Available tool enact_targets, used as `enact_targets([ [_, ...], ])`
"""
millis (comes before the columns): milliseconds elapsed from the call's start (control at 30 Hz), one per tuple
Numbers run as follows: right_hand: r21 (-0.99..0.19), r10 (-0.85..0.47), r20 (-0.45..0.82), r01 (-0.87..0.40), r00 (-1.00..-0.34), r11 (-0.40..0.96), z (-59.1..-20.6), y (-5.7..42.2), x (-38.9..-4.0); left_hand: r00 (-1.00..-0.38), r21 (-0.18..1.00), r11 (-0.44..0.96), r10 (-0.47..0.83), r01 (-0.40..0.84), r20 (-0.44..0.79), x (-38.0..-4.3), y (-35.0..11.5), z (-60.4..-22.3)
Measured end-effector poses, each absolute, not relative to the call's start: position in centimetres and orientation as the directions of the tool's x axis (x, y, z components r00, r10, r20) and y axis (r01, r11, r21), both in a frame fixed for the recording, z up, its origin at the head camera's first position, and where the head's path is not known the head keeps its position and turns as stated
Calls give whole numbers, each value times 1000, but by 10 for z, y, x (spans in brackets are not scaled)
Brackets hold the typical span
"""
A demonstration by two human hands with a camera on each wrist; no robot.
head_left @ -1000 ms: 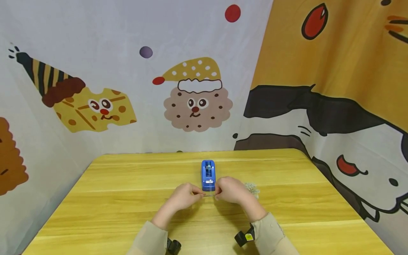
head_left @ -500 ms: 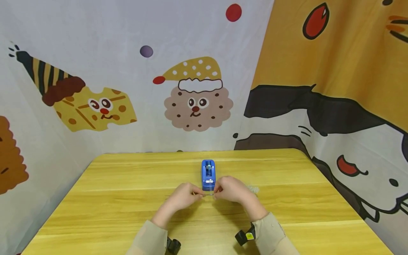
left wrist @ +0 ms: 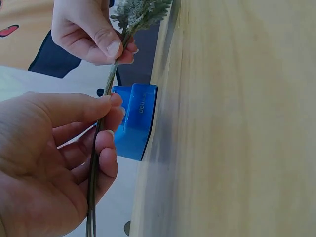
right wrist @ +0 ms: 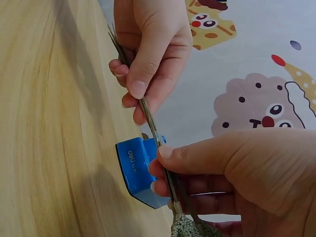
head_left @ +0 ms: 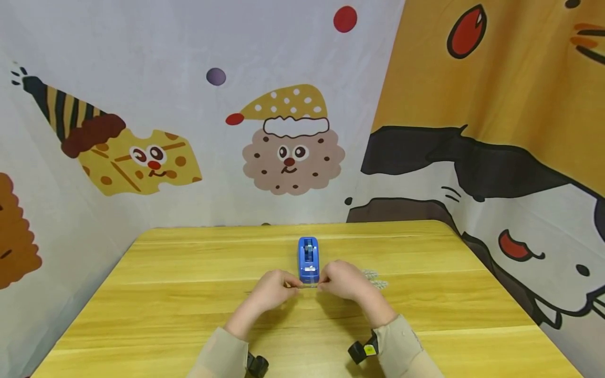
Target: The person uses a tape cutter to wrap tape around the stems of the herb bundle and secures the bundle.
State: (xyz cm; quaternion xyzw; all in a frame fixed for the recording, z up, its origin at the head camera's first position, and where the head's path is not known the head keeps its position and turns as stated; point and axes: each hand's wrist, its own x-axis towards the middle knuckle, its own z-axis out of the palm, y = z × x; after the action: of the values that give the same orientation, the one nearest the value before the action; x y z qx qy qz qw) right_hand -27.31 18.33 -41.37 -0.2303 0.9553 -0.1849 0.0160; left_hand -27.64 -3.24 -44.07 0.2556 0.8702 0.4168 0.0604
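A thin bunch of dried flower stems runs across between both hands. My left hand pinches the bare lower stems between thumb and fingertips. At the upper stems, my right hand pinches close below the greenish-grey flower heads. A clear shiny band, which looks like tape, lies around the stems between the two hands. Just behind the stems stands a blue tape dispenser, its front end towards me. Whether a strip still links it to the stems I cannot tell.
The wood-grain table spreads out around the hands. Behind it hangs a cloth backdrop printed with cartoon figures. Each wrist wears a small black camera.
The flower heads beyond my right hand look turned, now showing as two separate lobes, as if the stems rolled between the fingers. Both hands shift only slightly; the dispenser stays put.
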Motion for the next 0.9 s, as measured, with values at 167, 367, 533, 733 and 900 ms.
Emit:
enact_targets([
  [167,-354,-432,64,-425,-900,833,-414,183,-273,-859,786,496,505,368,84,-277,-32,-442],
  [367,-325,-416,74,-416,-907,849,-414,182,-272,-851,790,498,523,357,54,-277,-32,-444],
  [533,-302,-410,81,-415,-908,858,-414,181,-272,-859,779,516,509,356,55,-278,-34,-443],
  [733,-298,-400,79,-404,-913,865,-413,181,-272,-863,783,521,505,339,37,-277,-34,-441],
  [900,-316,-397,76,-400,-915,860,-412,179,-272,-870,790,514,490,334,48,-278,-35,-439],
])
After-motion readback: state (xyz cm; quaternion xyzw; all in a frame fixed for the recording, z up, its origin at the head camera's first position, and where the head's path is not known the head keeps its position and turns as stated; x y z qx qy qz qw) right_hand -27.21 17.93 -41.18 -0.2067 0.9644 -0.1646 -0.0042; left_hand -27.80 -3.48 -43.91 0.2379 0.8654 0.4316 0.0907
